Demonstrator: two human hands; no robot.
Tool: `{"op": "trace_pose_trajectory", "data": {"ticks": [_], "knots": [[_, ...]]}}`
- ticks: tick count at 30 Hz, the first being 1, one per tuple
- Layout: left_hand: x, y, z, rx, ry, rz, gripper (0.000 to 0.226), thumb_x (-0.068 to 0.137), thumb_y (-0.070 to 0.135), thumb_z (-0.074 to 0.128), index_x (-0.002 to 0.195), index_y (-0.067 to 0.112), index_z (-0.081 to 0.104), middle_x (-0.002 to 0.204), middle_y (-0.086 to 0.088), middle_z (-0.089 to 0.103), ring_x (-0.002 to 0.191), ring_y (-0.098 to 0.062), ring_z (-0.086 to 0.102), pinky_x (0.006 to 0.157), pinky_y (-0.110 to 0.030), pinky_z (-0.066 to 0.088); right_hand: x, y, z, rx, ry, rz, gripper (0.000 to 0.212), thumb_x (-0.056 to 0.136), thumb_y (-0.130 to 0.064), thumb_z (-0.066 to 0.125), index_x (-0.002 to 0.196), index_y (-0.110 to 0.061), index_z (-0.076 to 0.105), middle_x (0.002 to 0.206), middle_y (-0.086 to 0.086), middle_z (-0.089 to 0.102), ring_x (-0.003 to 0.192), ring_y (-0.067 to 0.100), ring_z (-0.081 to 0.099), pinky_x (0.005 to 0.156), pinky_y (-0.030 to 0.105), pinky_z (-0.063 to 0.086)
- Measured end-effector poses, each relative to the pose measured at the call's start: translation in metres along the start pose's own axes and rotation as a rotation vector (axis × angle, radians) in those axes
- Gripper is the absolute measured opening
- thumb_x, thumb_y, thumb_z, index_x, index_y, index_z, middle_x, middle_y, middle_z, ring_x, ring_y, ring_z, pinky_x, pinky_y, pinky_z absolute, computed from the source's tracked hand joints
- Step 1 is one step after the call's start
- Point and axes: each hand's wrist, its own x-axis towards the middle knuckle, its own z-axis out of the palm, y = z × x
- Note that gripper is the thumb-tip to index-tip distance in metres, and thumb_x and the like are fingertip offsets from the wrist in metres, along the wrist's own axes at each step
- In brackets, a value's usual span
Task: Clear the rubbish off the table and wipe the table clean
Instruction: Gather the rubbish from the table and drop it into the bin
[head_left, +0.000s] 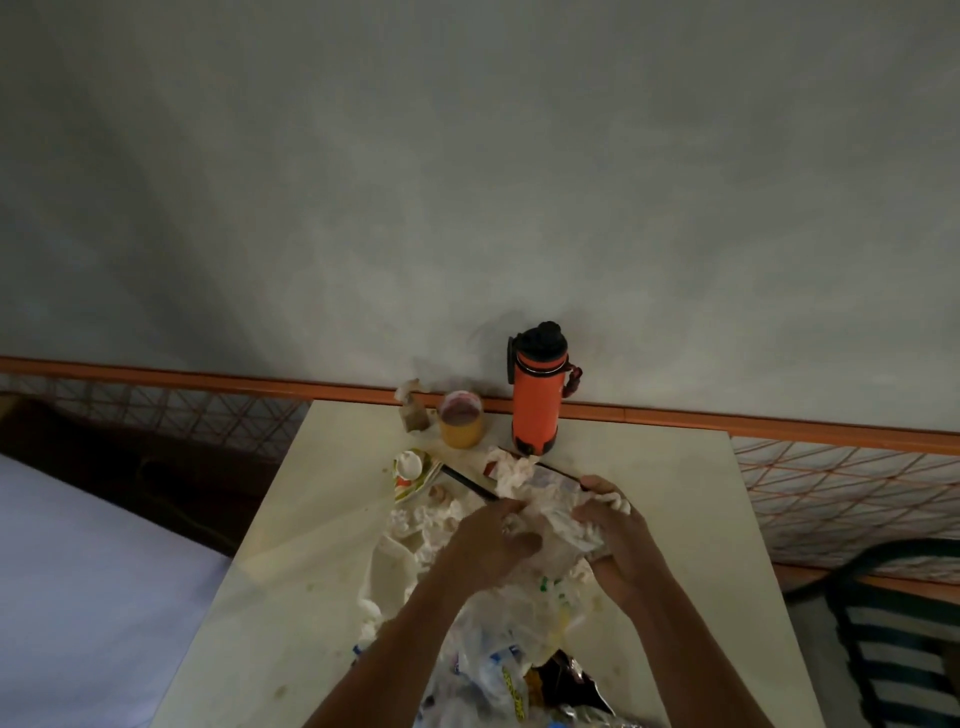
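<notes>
Gathering crumpled tissues mid-tabletop, the left hand pressed them with loosely curled fingers while the right hand's grip pinched a clear wrapper; bunching everything inward first would probably avoid dropped scraps.

This looks like a small room in a home or lodging, lived in and eaten in. A pale table is pushed against a plain painted wall with an orange trim strip over patterned tiles, and a bed with a light sheet stands just beside it. An orange water bottle, a lidded cup and food wrappers sit on the table.
</notes>
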Motion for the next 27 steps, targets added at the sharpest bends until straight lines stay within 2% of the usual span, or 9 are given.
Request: {"op": "trace_pose_trajectory", "data": {"ticks": [2, 6, 9, 12, 15, 17, 18, 22, 27], "knots": [[0.000, -0.001, 0.005, -0.041, -0.069, -0.022, 0.053, 0.089, 0.040, 0.071, 0.139, 0.027, 0.055, 0.130, 0.000, 0.060, 0.098, -0.014, 0.061, 0.058, -0.013, 0.048, 0.002, 0.000, -0.002, 0.019, -0.004, -0.019, 0.036, 0.086, 0.018, 0.040, 0.091, -0.008, 0.065, 0.080, 0.014, 0.069, 0.070, 0.024, 0.071, 0.054, 0.030, 0.057], [0.008, 0.006, 0.008, -0.096, -0.019, 0.048, 0.012, 0.088, 0.032, 0.074, 0.094, 0.024, 0.067, 0.084, 0.012, 0.066, 0.071, 0.003, 0.059, 0.060, -0.012, 0.045, 0.007, 0.010, -0.004, -0.081, 0.053, -0.034, 0.029, 0.084, 0.007, 0.049, 0.103, -0.005, 0.067, 0.096, 0.018, 0.070, 0.080, 0.024, 0.071, 0.061, 0.032, 0.057], [0.017, 0.012, 0.006, -0.079, 0.080, 0.101, 0.015, 0.087, 0.032, 0.072, 0.078, 0.033, 0.060, 0.072, 0.014, 0.062, 0.060, 0.009, 0.055, 0.053, -0.008, 0.038, 0.012, 0.019, -0.004, -0.170, 0.062, 0.005, 0.041, 0.078, 0.001, 0.050, 0.111, -0.011, 0.071, 0.110, 0.024, 0.068, 0.098, 0.035, 0.066, 0.076, 0.040, 0.056], [0.030, 0.016, 0.003, -0.041, 0.023, 0.153, 0.008, 0.086, 0.033, 0.071, 0.094, 0.033, 0.069, 0.090, 0.013, 0.070, 0.080, 0.007, 0.063, 0.063, -0.007, 0.044, 0.018, 0.021, -0.004, -0.114, 0.001, 0.038, 0.033, 0.083, -0.001, 0.060, 0.114, -0.007, 0.069, 0.109, 0.025, 0.069, 0.099, 0.039, 0.067, 0.076, 0.042, 0.058], [0.044, 0.015, -0.006, 0.013, -0.098, 0.164, 0.045, 0.085, 0.040, 0.077, 0.127, 0.029, 0.066, 0.124, 0.013, 0.067, 0.113, -0.002, 0.062, 0.092, -0.020, 0.051, 0.022, 0.020, -0.009, -0.161, 0.021, 0.049, 0.030, 0.081, -0.002, 0.071, 0.111, -0.005, 0.070, 0.106, 0.026, 0.070, 0.094, 0.038, 0.070, 0.076, 0.044, 0.059], [0.055, 0.012, -0.011, 0.003, -0.108, 0.107, 0.056, 0.082, 0.040, 0.081, 0.134, 0.027, 0.062, 0.134, 0.012, 0.059, 0.125, -0.008, 0.055, 0.102, -0.028, 0.047, 0.029, 0.019, -0.019, -0.171, 0.128, 0.071, 0.031, 0.080, 0.004, 0.071, 0.110, -0.006, 0.070, 0.103, 0.026, 0.070, 0.092, 0.039, 0.069, 0.077, 0.046, 0.057], [0.062, 0.010, -0.015, 0.001, -0.083, 0.086, 0.055, 0.081, 0.039, 0.082, 0.132, 0.028, 0.063, 0.135, 0.009, 0.060, 0.125, -0.010, 0.056, 0.100, -0.028, 0.048, 0.032, 0.018, -0.024, -0.169, 0.174, 0.081, 0.029, 0.081, 0.009, 0.067, 0.106, -0.005, 0.071, 0.099, 0.026, 0.071, 0.087, 0.037, 0.068, 0.072, 0.042, 0.057], [0.083, 0.012, -0.021, 0.066, 0.126, 0.013, 0.039, 0.084, 0.031, 0.077, 0.121, 0.028, 0.067, 0.117, 0.003, 0.068, 0.096, -0.012, 0.065, 0.067, -0.018, 0.050, 0.044, 0.008, -0.038, -0.136, 0.324, 0.088, 0.024, 0.073, 0.014, 0.056, 0.081, -0.005, 0.066, 0.082, 0.020, 0.061, 0.076, 0.032, 0.058, 0.065, 0.038, 0.048], [0.112, 0.008, -0.006, 0.413, 0.174, -0.007, 0.052, 0.091, 0.040, 0.067, 0.139, 0.033, 0.049, 0.131, -0.006, 0.051, 0.117, -0.032, 0.058, 0.092, -0.038, 0.046, 0.044, 0.003, -0.056, -0.112, 0.357, 0.055, 0.023, 0.075, 0.015, 0.050, 0.079, -0.007, 0.058, 0.068, 0.013, 0.050, 0.059, 0.025, 0.051, 0.051, 0.028, 0.041]]}}
